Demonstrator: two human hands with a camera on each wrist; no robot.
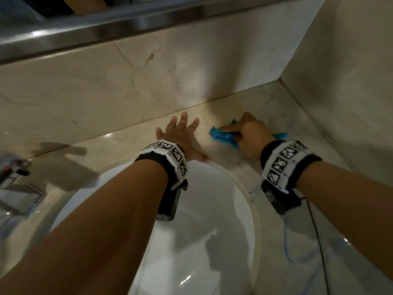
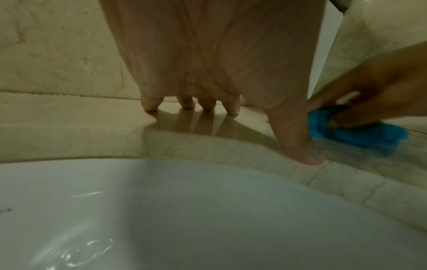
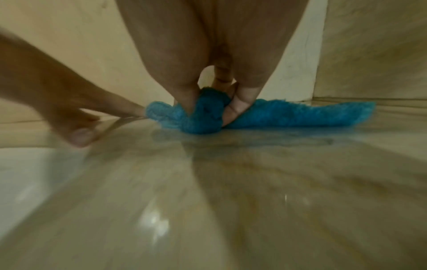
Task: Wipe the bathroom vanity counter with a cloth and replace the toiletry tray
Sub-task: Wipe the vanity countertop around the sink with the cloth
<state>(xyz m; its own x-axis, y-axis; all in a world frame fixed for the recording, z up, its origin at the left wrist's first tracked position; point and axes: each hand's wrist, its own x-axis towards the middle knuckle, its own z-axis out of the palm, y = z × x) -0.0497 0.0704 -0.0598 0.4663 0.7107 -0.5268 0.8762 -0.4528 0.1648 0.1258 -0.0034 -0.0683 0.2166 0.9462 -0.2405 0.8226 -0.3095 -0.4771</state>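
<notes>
A crumpled blue cloth [image 1: 222,136] lies on the beige marble counter [image 1: 238,162] behind the sink, toward the right corner. My right hand [image 1: 249,133] grips the cloth [image 3: 289,114] with curled fingers and presses it onto the stone. My left hand [image 1: 180,133] rests flat on the counter just left of the cloth [image 2: 360,135], fingers spread and straight, thumb [image 2: 298,146] at the sink's edge. The counter [image 3: 231,182] in front of the cloth looks wet and glossy. No toiletry tray is in view.
A white oval sink [image 1: 212,220] sits below both forearms. A chrome tap [image 1: 17,171] stands at the left. The marble backsplash [image 1: 106,86] and a side wall [image 1: 344,81] close in the corner. A metal ledge [image 1: 85,33] runs above. A black cable [image 1: 316,231] trails from my right wrist.
</notes>
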